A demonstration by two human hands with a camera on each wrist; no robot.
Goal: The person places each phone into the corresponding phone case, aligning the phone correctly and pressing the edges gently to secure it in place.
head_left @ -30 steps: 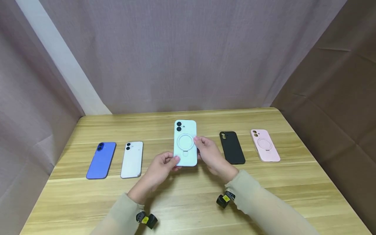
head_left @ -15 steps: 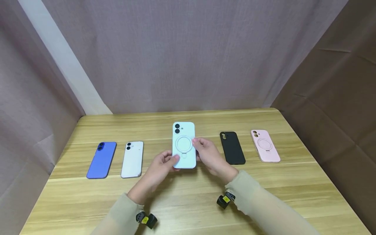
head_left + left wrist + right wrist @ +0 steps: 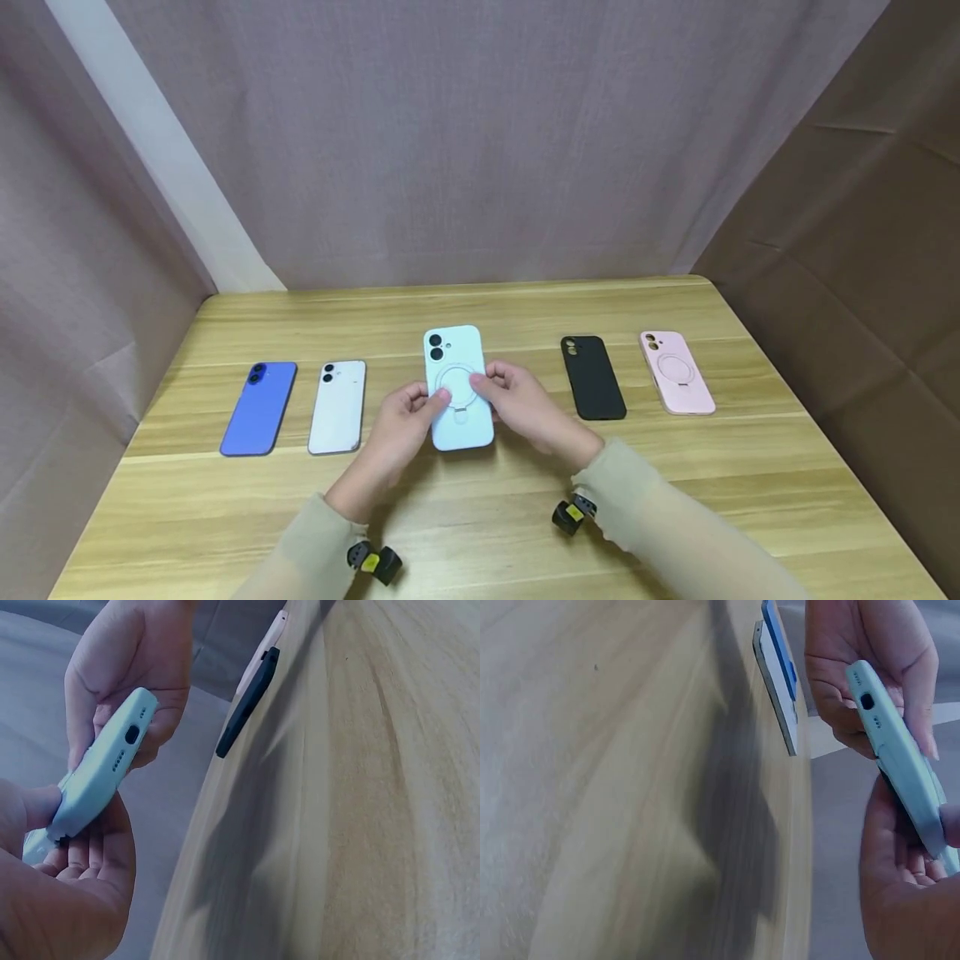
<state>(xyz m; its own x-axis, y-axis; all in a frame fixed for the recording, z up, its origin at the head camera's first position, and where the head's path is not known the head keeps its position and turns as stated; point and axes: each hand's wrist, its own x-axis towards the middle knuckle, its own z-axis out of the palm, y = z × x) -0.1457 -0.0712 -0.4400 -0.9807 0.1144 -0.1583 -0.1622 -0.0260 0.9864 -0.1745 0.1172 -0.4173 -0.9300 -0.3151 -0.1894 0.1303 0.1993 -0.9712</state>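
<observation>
In the head view, my two hands hold a phone in a pale mint case above the middle of the table. Its back, with a ring and two camera lenses, faces up. My left hand grips the left edge, thumb on the back. Opposite, my right hand grips the right edge, its thumb beside the ring. Both wrist views show the case's bottom end with its port opening, and fingers curled beneath. A dark strip shows along the underside in the right wrist view. Most of the phone's front is hidden.
To the left, a blue phone and a white phone lie on the wooden table. A black phone case and a pink phone case lie to the right. Grey curtain stands behind.
The mint-cased phone has come nearer to me and slightly left, tilting a little. My left thumb has moved from its lower corner up to the ring; my right hand has shifted slightly down and left.
</observation>
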